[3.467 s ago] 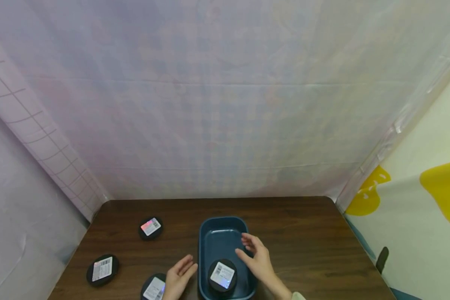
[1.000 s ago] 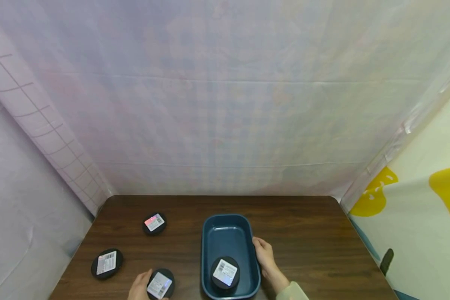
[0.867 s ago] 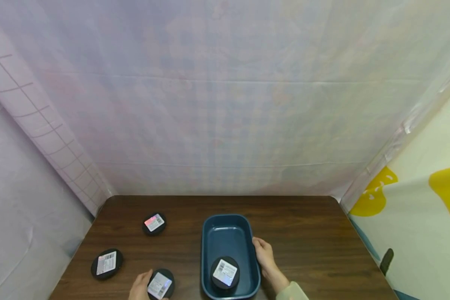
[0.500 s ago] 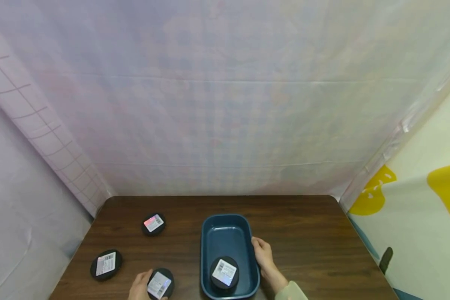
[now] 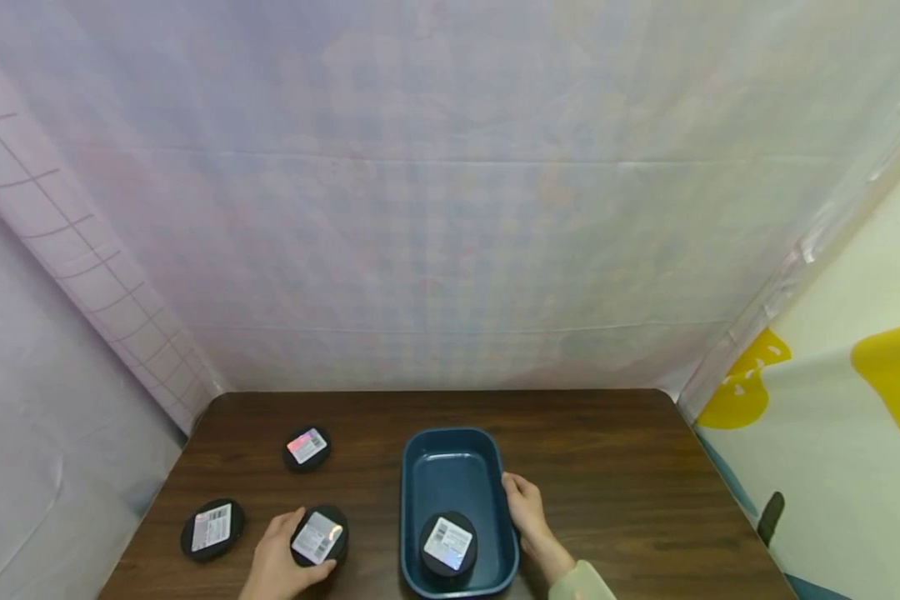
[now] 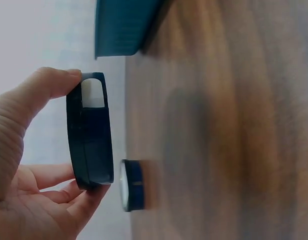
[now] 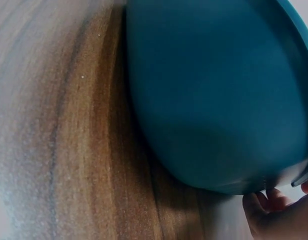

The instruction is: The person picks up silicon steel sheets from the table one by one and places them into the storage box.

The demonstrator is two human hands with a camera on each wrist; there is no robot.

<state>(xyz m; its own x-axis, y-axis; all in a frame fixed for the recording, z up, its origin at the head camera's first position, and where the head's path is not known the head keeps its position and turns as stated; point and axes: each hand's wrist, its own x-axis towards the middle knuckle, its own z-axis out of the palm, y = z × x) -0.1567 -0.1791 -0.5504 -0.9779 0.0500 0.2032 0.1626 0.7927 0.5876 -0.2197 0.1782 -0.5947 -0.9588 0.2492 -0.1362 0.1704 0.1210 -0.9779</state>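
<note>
to the left of the left hand [image 5: 279, 557], the leftmost black disc [image 5: 212, 530] lies on the brown table [image 5: 592, 467], its white barcode label upward. the left hand itself grips the held disc [image 5: 319, 536] by its edge, thumb on the near side and fingers on the far side, raised off the table with its label up. beyond that hand, well apart from it, lies the far disc [image 5: 307, 449]. right of the left hand stands the blue tray [image 5: 450, 475], with the inner disc [image 5: 448, 544] label-up in its near end. against the tray's right side, the right hand [image 5: 527, 510] grips the wall, a pale green sleeve [image 5: 581, 582] behind its wrist.
</note>
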